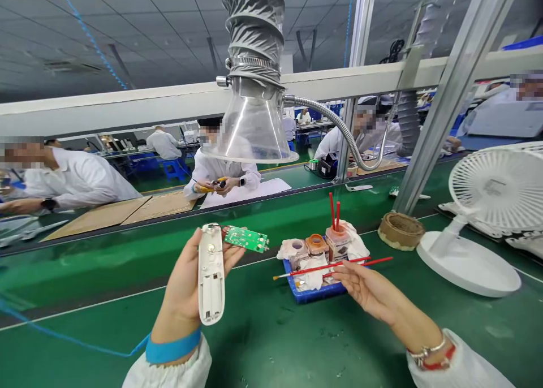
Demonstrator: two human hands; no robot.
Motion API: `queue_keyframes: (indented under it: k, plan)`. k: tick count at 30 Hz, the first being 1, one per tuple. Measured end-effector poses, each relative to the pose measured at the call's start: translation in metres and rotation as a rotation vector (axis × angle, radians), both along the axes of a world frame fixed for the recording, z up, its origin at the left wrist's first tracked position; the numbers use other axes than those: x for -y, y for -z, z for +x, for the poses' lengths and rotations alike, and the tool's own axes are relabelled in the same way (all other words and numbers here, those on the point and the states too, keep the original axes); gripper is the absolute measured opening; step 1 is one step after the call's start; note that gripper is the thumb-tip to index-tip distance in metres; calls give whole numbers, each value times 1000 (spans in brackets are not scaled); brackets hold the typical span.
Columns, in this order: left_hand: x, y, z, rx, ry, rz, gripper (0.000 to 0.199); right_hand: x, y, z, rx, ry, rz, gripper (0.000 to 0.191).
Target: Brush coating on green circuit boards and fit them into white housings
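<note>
My left hand [180, 286], with a blue strap at its wrist, grips a long white plastic housing [211, 286] whose open side faces me. A green circuit board [246, 239] sticks out to the right from the housing's upper part, with thin wires between them. My right hand [365, 286] pinches a thin red-handled brush [314, 270], its bristle tip pointing left. Under the brush stands a blue tray [316, 293] with small jars [316, 244], white tissue [313, 279] and another red brush [377, 261] lying across it. Two red sticks [338, 215] stand upright in the rear jar.
A clear extraction hood [257, 128] hangs above the bench. Right of the tray are a tape roll [401, 231] and a white fan [469, 263]. A metal post [453, 99] rises behind. People in white coats sit across the green bench [263, 343]. A blue cord [76, 338] runs left.
</note>
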State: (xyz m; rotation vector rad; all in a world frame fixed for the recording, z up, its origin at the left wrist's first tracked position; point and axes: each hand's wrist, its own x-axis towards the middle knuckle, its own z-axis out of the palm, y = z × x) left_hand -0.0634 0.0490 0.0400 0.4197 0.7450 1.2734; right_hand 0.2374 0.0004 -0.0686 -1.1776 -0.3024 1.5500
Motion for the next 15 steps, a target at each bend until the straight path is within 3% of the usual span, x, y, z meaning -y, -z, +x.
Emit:
queue_keyframes:
  k: [3,7,11,15]
  plan:
    - [7,3,11,14,124,-40,35,-5,0,-5,23,12,-2,8]
    - [12,8,21,22,190,-84,28,-10,-1,-14,162,0,75,10]
    - [12,10,26,8,263,-124,29,-9,-5,-29,376,-25,265,30]
    - [10,8,26,47,316,-121,32,-2,-15,-47,560,-45,521,34]
